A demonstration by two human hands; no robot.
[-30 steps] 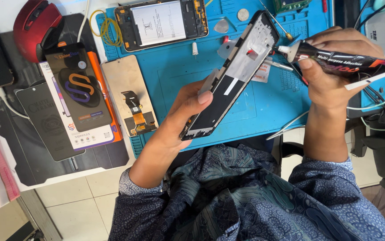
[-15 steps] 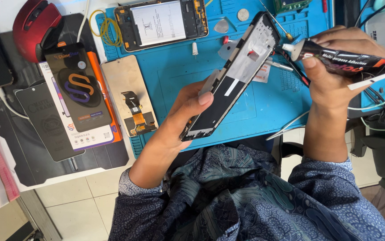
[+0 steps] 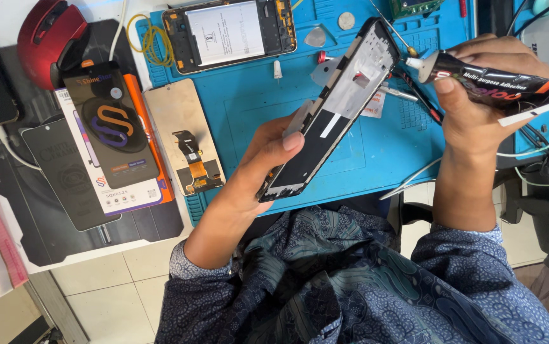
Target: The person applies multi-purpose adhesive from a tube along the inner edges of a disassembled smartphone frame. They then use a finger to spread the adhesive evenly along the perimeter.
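Fingers of the left hand (image 3: 268, 156) wrap the black rectangular phone frame (image 3: 332, 114), tilting it above the blue silicone work mat (image 3: 242, 108) so its upper edge meets the nozzle. Right hand (image 3: 472, 108), closed tight, squeezes the black adhesive tube (image 3: 497, 79) just beside that frame's top corner.

Phone repair workshop: blue work mat (image 3: 242, 121), opened phone (image 3: 230, 35) at far side, loose display panel (image 3: 185, 137) left, boxed screen protectors (image 3: 106, 143).
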